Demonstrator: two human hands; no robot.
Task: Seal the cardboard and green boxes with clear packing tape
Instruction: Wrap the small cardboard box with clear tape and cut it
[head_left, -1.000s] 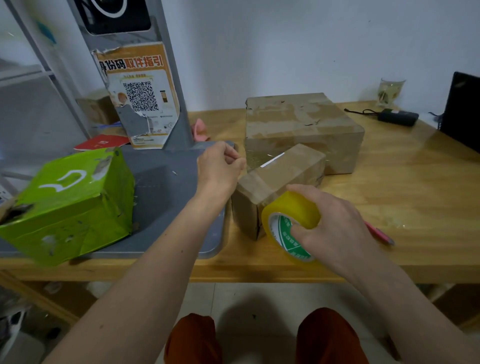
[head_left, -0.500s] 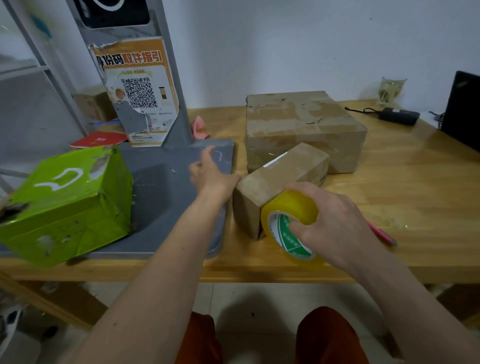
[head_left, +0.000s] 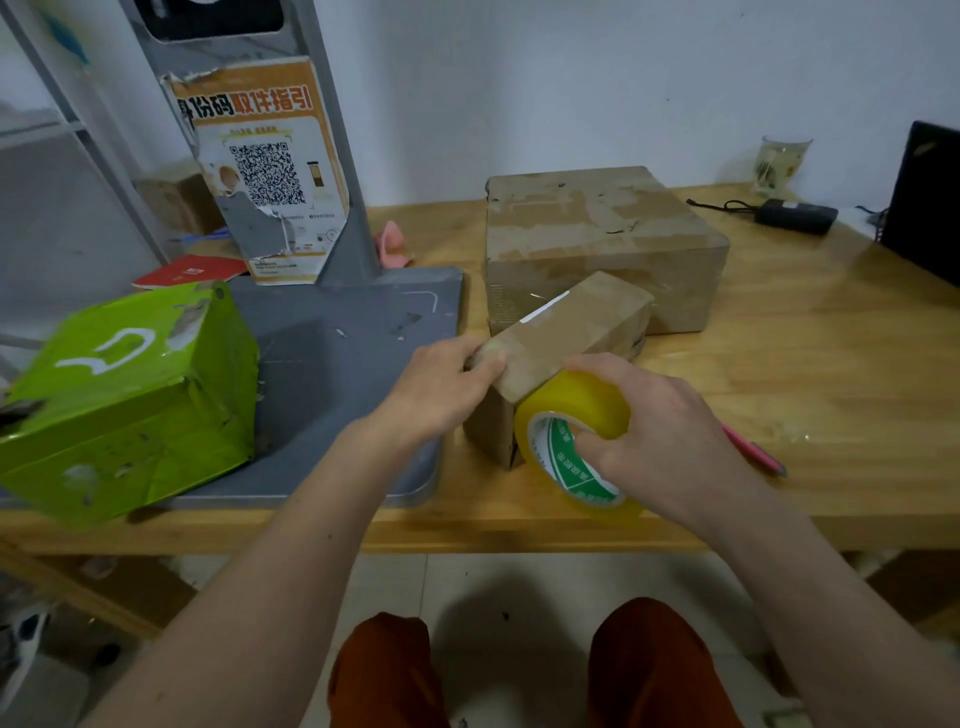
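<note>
A wooden bench (head_left: 810, 364) stands against a plain white wall (head_left: 571, 78). The floor (head_left: 519, 582) below it has pale tiles. On the left is a grey metal shelf (head_left: 47, 130), and a grey stand (head_left: 332, 156) with an orange poster (head_left: 265, 171) rises from the bench.

This looks like a parcel pickup or shipping point. A grey scanning stand (head_left: 332, 332) carries a torn orange poster (head_left: 260, 171) with a QR code, beside taped cardboard boxes (head_left: 602, 244) and a battered green box (head_left: 130, 395) on a wooden table (head_left: 805, 364). A metal shelf frame (head_left: 78, 130) stands at the left against a plain white wall (head_left: 571, 78), and a roll of packing tape (head_left: 571, 436) is in use.
</note>
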